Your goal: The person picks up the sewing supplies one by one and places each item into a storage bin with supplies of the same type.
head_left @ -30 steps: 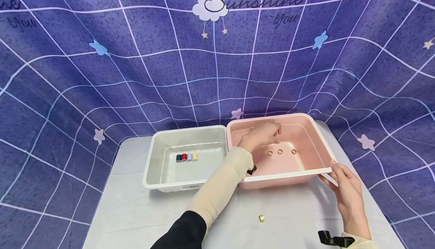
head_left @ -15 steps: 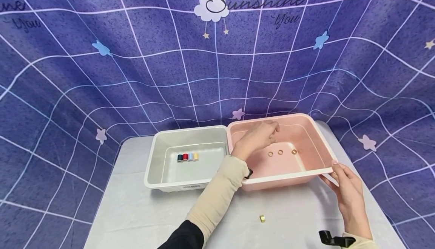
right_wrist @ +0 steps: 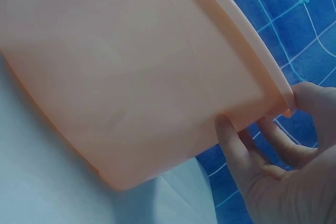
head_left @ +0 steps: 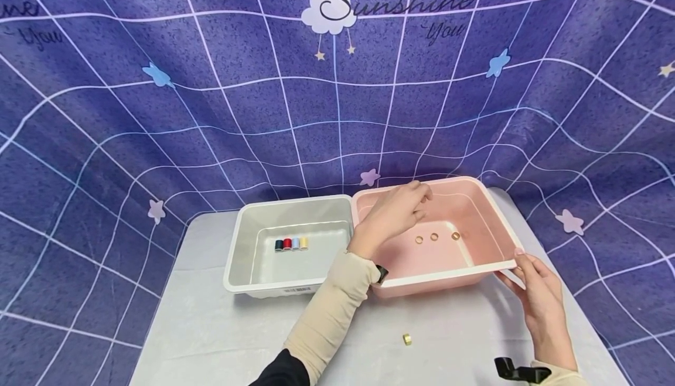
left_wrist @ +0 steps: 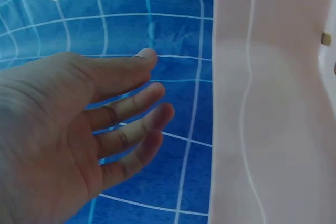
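Note:
My left hand (head_left: 396, 211) hovers over the left part of a pink plastic bin (head_left: 432, 279), fingers loosely bent. The left wrist view shows this hand (left_wrist: 105, 124) holding nothing, apart from the bin wall (left_wrist: 231, 129). With thumb and fingers, my right hand (head_left: 542, 298) grips the bin's front right corner; the right wrist view shows those fingers (right_wrist: 236, 150) at the rim and outer wall. Three small gold rings lie in a row on the bin floor, the middle ring (head_left: 434, 236) among them. Another gold ring (head_left: 407, 339) is on the table in front.
A light grey bin (head_left: 232, 257) stands against the pink bin's left side. In it several small thread spools, including a red spool (head_left: 287, 244), stand in a row. White cloth covers the table (head_left: 211, 327); a blue-purple grid curtain (head_left: 253, 110) hangs behind.
My left hand has drawn back a little to the left and upward over the pink bin. The right hand stays at the corner, and the rings keep their places.

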### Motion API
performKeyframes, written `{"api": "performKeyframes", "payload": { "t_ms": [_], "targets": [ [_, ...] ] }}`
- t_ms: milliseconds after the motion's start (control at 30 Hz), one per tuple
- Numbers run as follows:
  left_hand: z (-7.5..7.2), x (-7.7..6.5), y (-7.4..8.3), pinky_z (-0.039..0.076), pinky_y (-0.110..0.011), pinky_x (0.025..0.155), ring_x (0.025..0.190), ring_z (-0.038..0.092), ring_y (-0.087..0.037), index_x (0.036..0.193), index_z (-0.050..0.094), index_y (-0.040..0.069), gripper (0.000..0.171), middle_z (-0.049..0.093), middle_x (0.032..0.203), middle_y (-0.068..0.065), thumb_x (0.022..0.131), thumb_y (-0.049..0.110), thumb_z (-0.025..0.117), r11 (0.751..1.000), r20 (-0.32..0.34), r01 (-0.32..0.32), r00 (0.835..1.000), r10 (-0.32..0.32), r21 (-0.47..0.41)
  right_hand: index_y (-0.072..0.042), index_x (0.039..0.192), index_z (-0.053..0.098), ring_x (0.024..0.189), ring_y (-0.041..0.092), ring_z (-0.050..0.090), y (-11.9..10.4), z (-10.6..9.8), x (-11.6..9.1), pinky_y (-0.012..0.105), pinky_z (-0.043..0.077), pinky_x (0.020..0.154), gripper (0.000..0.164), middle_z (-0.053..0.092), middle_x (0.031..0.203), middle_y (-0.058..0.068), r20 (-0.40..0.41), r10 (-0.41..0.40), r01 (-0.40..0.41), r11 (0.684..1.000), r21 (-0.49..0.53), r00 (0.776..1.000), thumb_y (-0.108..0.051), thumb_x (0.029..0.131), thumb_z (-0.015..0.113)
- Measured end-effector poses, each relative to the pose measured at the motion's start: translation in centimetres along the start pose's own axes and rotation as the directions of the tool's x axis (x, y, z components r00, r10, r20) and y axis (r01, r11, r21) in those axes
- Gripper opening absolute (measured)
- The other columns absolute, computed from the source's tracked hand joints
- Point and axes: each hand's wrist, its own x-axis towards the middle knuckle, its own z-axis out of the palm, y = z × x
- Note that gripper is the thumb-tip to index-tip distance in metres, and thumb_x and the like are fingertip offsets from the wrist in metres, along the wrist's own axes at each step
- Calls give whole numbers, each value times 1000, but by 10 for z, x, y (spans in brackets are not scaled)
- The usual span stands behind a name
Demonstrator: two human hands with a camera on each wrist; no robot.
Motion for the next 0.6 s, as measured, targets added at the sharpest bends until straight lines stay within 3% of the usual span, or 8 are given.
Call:
{"api": "performKeyframes", "payload": {
  "t_ms": [333, 600],
  "targets": [
    [-21, -27, 13, 55, -24, 83, 98, 66, -7, 125, 65, 21, 26, 67, 123, 9, 102, 32, 68, 999, -39, -39, 998, 40, 18, -11, 104, 74, 97, 5, 74, 1, 0, 1, 29, 65, 79, 12, 71, 110, -11, -7, -2, 2, 1000, -11, 1000, -18, 104, 64],
    [-22, -67, 24, 55, -21, 90, 107, 67, -5, 124, 65, 23, 25, 69, 121, 10, 101, 31, 71, 988, -1, -124, 992, 124, -92, -11, 106, 74, 98, 4, 74, 1, 0, 0, 28, 65, 79, 13, 66, 114, -13, -45, 14, -15, 999, -37, 999, -21, 103, 67]
  ]
}}
